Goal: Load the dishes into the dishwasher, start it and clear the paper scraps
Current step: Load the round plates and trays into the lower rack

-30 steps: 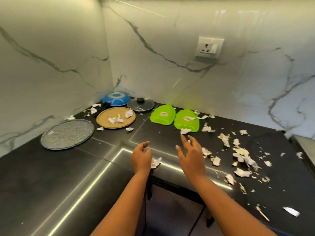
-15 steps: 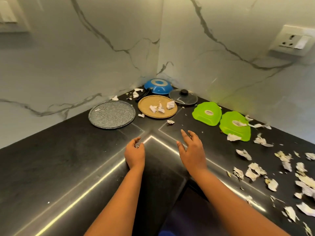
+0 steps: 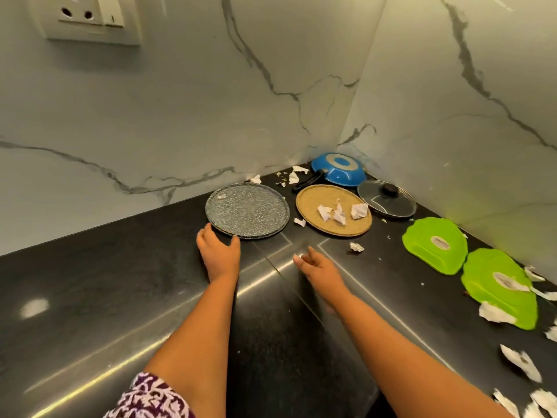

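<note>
A grey speckled plate point(image 3: 247, 211) lies flat on the black counter point(image 3: 90, 282) near the corner. My left hand point(image 3: 218, 254) touches its near rim, fingers and thumb spread along the edge. My right hand point(image 3: 319, 270) hovers open over the counter, holding nothing. To the right of the grey plate lies a tan plate point(image 3: 313, 200) with three paper scraps point(image 3: 339, 212) on it. Behind it sit an upturned blue pan point(image 3: 339, 170) and a glass lid point(image 3: 387, 202). Two upturned green bowls point(image 3: 435, 244) stand at the right. No dishwasher is in view.
Torn paper scraps point(image 3: 521, 362) litter the counter along the right edge, around the green bowls and by the pan handle. Marble walls close the corner on two sides, with a wall socket point(image 3: 90, 16) at the upper left. The counter's left stretch holds nothing.
The view swung left. My left hand reached forward from the counter's inner corner to the grey plate's rim. My right hand followed, still open.
</note>
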